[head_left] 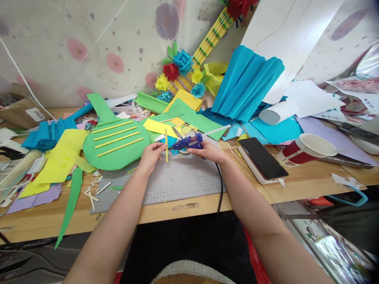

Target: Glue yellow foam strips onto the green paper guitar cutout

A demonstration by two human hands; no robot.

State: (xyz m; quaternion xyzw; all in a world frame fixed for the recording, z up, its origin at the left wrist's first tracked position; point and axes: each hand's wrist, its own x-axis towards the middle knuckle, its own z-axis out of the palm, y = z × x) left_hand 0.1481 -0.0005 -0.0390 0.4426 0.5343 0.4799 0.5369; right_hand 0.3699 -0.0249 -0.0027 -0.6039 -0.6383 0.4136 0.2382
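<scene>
Between the fingertips of my left hand (152,157) is a thin yellow strip (166,148), held upright above the cutting mat. My right hand (207,151) is wrapped round a blue hot glue gun (188,142), its nozzle pointing left, close to the strip; I cannot tell whether they touch. A clear glue stick (216,129) sticks out of the gun's back, and its black cord (220,189) hangs over the table edge. Left of my hands lies a green guitar-like body (117,157) with several yellow strips across it. Scissors (177,132) lie behind the gun.
The grey cutting mat (189,181) lies under my hands. Right of it are a black phone (263,157) and a paper cup (308,150). Blue crepe paper (245,85) stands behind, near a yellow flower-decorated guitar (211,37). Yellow paper (60,157) and scraps crowd the left.
</scene>
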